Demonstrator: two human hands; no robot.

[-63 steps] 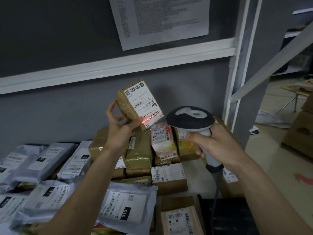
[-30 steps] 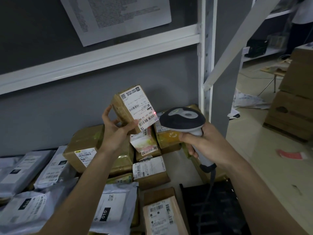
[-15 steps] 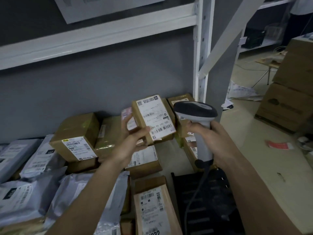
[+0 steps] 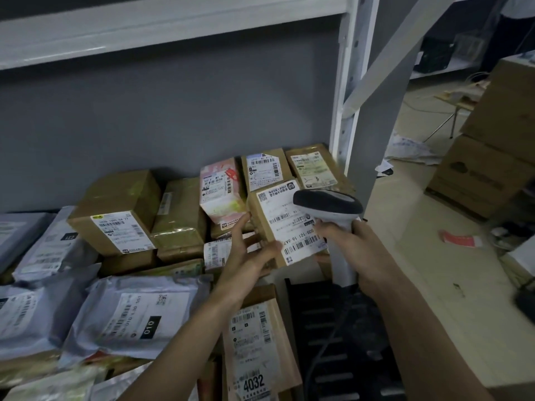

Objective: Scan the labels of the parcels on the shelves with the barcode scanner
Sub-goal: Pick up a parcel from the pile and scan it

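Parcel: a small brown box [image 4: 285, 224] with a big white label [image 4: 292, 221] sits low over the pile, right between the two hands.
Which way it lies: its long side runs from near the person up and away, and the label faces up.
Nearer hand: the left hand [image 4: 249, 256] is on the box; the right hand [image 4: 351, 250] is just beside it.
Left hand: the thumb presses the label's near edge and the long fingers reach up the box's left side, so it is holding the box, loosely I think.
Right hand: its fingers wrap tight round the handle of the barcode scanner [image 4: 333, 215].
Scanner: its dark head hangs over the top right corner of the label; I see no red light.
Other parcels: brown boxes [image 4: 115, 212] and grey bags [image 4: 136, 311] lie on the shelf [image 4: 173, 21] to the left and behind.
Next move: I think the box goes down onto the pile and the left hand picks another.
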